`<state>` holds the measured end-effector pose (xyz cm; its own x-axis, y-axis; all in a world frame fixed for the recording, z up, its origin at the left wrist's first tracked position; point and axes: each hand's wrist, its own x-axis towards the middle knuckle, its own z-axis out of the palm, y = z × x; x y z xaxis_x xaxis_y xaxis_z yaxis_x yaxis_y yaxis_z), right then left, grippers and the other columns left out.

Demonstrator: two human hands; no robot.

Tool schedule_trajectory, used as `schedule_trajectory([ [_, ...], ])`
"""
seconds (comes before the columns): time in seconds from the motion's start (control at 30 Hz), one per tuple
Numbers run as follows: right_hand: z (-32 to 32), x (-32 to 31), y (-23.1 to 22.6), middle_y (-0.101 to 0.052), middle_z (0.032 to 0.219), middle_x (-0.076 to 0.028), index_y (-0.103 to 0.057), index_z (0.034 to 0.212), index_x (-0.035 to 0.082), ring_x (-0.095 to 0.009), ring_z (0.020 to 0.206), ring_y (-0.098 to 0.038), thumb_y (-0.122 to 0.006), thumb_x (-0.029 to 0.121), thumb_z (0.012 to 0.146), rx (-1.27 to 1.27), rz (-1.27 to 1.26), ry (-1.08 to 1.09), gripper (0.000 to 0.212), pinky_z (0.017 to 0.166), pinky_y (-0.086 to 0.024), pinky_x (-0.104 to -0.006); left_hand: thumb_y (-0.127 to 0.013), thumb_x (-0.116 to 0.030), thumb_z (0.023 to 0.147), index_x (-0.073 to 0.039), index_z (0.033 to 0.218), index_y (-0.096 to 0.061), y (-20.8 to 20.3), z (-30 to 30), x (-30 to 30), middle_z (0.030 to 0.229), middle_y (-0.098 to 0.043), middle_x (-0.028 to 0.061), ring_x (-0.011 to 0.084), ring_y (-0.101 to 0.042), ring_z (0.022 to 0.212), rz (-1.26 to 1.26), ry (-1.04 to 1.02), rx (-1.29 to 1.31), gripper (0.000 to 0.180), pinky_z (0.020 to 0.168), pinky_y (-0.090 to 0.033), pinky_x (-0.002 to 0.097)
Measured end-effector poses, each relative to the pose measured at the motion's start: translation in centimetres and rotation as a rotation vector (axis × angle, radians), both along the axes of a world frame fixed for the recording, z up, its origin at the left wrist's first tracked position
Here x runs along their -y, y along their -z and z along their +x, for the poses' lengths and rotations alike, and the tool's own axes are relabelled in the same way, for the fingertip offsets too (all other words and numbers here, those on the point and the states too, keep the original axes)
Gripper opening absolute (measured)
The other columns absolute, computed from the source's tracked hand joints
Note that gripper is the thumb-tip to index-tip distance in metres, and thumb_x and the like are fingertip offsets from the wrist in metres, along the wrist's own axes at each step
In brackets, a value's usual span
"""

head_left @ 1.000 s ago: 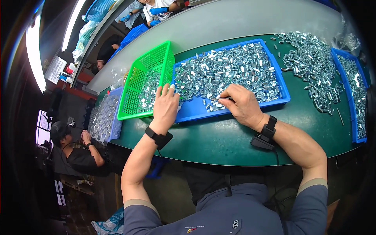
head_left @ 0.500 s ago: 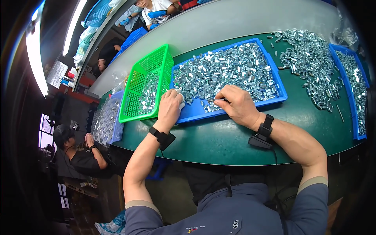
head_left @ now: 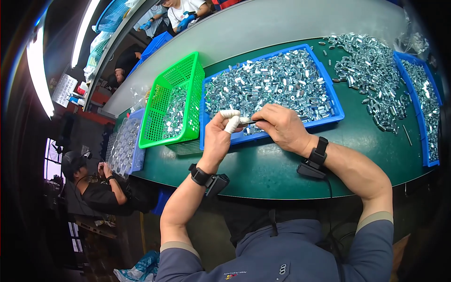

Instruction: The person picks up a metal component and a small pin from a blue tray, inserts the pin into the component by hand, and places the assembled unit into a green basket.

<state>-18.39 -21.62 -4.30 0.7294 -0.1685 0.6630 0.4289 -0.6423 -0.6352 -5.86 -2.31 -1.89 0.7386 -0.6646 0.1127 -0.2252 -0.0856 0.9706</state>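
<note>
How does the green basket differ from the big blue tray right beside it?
The green basket has walls full of holes, while the blue tray looks solid-walled. The basket is deeper, with tall sides; the tray is shallow and spreads wider. The basket holds a smaller heap, whereas the tray is covered over most of its floor, with bare blue showing along its near side. Both contain small, shiny metal pieces.

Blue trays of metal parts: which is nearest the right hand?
The middle tray, beside the green basket: the right hand overlaps its rim; the rightmost tray stands apart.
</note>
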Motion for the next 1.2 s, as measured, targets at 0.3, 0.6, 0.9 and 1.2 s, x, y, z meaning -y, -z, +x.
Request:
schedule_trajectory([
  [0.3, 0.2, 0.0, 0.0, -0.069, 0.093, -0.011, -0.071, 0.105, 0.007, -0.034, 0.089, -0.068, -0.075, 0.008, 0.093, 0.048, 0.069, 0.044, 0.012, 0.076, -0.055, -0.0449, -0.067, -0.015, 0.108, -0.002, 0.124, -0.066, 0.4, -0.1, -0.1, 0.108, -0.078, 0.0122, 0.0211, -0.078, 0.100, -0.014, 0.081, -0.162, 0.020, 0.086, -0.062, 0.0314],
  [0.6, 0.2, 0.3, 0.2, -0.070, 0.090, -0.012, -0.070, 0.101, 0.006, -0.036, 0.085, -0.069, -0.074, 0.012, 0.095, 0.010, 0.049, 0.025, 0.009, 0.073, -0.054, -0.0463, -0.070, -0.006, 0.105, 0.001, 0.121, -0.070, 1.4, -0.1, -0.3, 0.106, -0.080, 0.0100, 0.0161, -0.076, 0.099, 0.012, 0.120, -0.004, 0.018, 0.088, -0.060, 0.0298],
  [0.9, 0.2, 0.3, -0.4, -0.071, 0.088, -0.015, -0.071, 0.099, 0.003, -0.037, 0.080, -0.070, -0.073, 0.015, 0.098, -0.166, 0.100, -0.008, 0.012, 0.069, -0.054, -0.0445, -0.075, -0.006, 0.101, 0.002, 0.114, -0.074, 2.4, -0.4, -0.5, 0.104, -0.080, 0.0066, 0.0126, -0.075, 0.097, 0.050, 0.042, 0.193, 0.015, 0.087, -0.059, 0.0295],
  [1.2, 0.3, 0.2, -0.6, -0.069, 0.078, -0.015, -0.070, 0.096, 0.006, -0.038, 0.075, -0.070, -0.073, 0.021, 0.098, -0.213, 0.103, -0.039, 0.015, 0.066, -0.053, -0.0490, -0.078, -0.005, 0.098, 0.001, 0.113, -0.075, 1.5, -1.1, -0.5, 0.103, -0.080, 0.0086, 0.0141, -0.075, 0.093, 0.077, 0.042, 0.320, 0.017, 0.086, -0.059, 0.0302],
])
